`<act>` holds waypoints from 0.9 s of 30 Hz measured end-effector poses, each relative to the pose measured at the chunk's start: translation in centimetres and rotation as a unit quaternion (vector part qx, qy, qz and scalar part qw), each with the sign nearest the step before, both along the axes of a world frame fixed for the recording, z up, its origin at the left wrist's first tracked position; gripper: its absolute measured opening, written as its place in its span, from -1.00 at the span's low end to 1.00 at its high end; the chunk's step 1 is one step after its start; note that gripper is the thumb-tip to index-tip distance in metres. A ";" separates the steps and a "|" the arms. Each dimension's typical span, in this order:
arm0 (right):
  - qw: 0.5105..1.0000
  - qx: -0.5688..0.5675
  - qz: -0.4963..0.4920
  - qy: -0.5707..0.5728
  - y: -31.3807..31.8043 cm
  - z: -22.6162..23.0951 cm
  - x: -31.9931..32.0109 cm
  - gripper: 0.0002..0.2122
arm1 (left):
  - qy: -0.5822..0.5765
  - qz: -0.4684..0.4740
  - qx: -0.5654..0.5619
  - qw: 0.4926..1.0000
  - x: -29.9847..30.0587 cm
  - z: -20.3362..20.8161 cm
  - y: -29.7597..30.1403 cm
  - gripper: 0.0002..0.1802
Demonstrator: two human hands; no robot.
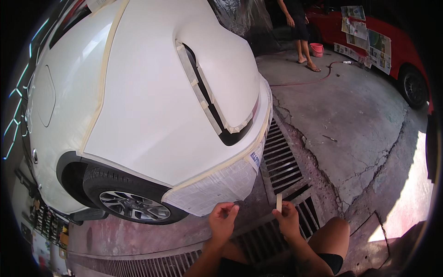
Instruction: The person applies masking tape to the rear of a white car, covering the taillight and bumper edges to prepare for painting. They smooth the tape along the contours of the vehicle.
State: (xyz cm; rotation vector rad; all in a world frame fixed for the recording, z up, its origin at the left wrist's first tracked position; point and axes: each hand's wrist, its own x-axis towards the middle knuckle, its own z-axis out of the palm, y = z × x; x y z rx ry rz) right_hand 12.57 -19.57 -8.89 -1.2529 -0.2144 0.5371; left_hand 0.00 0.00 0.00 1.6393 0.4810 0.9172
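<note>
My left hand (222, 221) is raised in front of the car's papered lower edge. Its fingers are curled in, with the thumb close to the index finger; anything between them is too small to tell. To its right, my right hand (289, 222) pinches a short, narrow cream strip (279, 201) that looks like masking tape and stands upright. Both hands are apart from the white car body (147, 92). Newspaper masking (217, 184) covers its bumper below a line of tape. More tape edges the tail-light opening (203, 87).
A black-tyred wheel (134, 203) is at the left. Metal floor grates (281, 159) run beside the car and below my hands. Beyond the cracked concrete (350, 124) are a person (300, 27), a pink bucket (316, 49), a red hose (300, 84) and a partly papered red car (399, 46).
</note>
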 end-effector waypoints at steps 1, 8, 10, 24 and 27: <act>0.999 -0.003 -0.017 -0.038 0.9 1.1 -0.4 -0.66 | 0.007 0.009 -0.016 1.000 -0.4 -0.4 0.2 -0.83; 0.995 0.061 0.036 -0.069 4.6 0.9 4.1 -0.75 | 0.046 0.072 0.129 0.988 3.6 4.9 -1.8 -0.87; 0.983 -0.020 -0.024 -0.180 4.4 1.1 4.9 -0.79 | 0.112 0.032 0.258 0.959 5.2 8.9 -1.7 -0.86; 0.968 0.031 0.043 -0.244 2.1 3.5 9.8 -0.74 | 0.248 -0.032 0.442 0.862 12.4 11.0 -5.4 -0.48; 0.956 0.029 0.033 -0.292 2.7 4.3 9.9 -0.75 | 0.252 -0.047 0.456 0.852 13.4 11.1 -5.4 -0.40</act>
